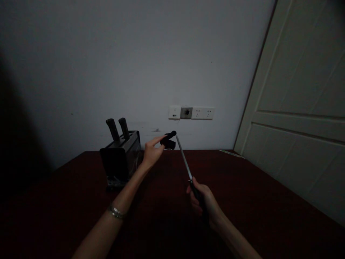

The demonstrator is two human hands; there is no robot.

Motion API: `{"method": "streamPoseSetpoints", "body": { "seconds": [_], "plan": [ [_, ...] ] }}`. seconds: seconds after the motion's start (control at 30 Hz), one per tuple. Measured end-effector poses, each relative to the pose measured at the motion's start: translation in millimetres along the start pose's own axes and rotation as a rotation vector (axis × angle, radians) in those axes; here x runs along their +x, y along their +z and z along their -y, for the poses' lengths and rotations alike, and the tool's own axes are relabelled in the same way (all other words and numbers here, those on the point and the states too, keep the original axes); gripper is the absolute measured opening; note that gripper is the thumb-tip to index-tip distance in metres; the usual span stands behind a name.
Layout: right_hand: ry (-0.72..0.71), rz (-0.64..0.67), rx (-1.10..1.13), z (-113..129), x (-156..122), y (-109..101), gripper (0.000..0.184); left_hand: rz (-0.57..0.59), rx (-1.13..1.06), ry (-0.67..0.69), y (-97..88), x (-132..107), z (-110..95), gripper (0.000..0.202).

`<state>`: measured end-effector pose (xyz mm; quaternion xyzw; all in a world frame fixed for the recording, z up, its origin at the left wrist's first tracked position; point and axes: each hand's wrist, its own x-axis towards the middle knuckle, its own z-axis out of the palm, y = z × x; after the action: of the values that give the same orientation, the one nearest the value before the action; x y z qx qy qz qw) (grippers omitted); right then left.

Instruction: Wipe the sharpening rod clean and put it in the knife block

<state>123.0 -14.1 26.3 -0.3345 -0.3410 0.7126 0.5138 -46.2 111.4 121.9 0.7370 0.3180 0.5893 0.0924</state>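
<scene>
My right hand (203,203) is wrapped round the black handle (194,190) of a honing steel (184,156). Its thin grey rod slants up and away, and its tip appears close to a black two-armed object (169,141) in the dim light. That object is held between the thumb and fingers of my left hand (153,153); its exact kind is too dark to make out. Just left of that hand stands a dark knife block (120,158) with metallic sides. Two black-handled knives (112,130) stick up from its slots, their blades hidden inside.
The dark red tabletop (167,201) reaches back to a pale wall (151,64). Sockets and switches (202,113) sit on the wall above the table. A white panelled door (304,144) is at the right, with a narrow strip (231,154) lying near the back right corner.
</scene>
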Motion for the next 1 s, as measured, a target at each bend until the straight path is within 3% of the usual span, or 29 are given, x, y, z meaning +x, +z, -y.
{"method": "streamPoseSetpoints", "body": {
  "seconds": [0.1,0.2,0.43,0.67,0.83,1.0],
  "plan": [
    [-0.029,0.008,-0.044,0,-1,2,0.046,0.359,0.096,0.370,5.0,-11,-27,0.042],
    [-0.037,0.018,-0.053,3,-3,4,0.045,0.596,0.168,0.535,9.2,-22,-37,0.046],
    [-0.031,0.009,-0.041,10,-4,4,0.045,0.755,0.181,0.463,0.8,-19,-54,0.045],
    [-0.042,0.027,-0.042,14,-6,2,0.041,0.955,0.327,0.543,8.7,-30,-76,0.039],
    [-0.026,0.026,-0.019,15,-6,0,0.040,0.990,0.387,0.560,10.3,-39,-79,0.041],
    [-0.035,0.036,-0.006,16,-8,4,0.040,0.985,0.512,0.720,8.2,-42,-68,0.048]
  ]
}}
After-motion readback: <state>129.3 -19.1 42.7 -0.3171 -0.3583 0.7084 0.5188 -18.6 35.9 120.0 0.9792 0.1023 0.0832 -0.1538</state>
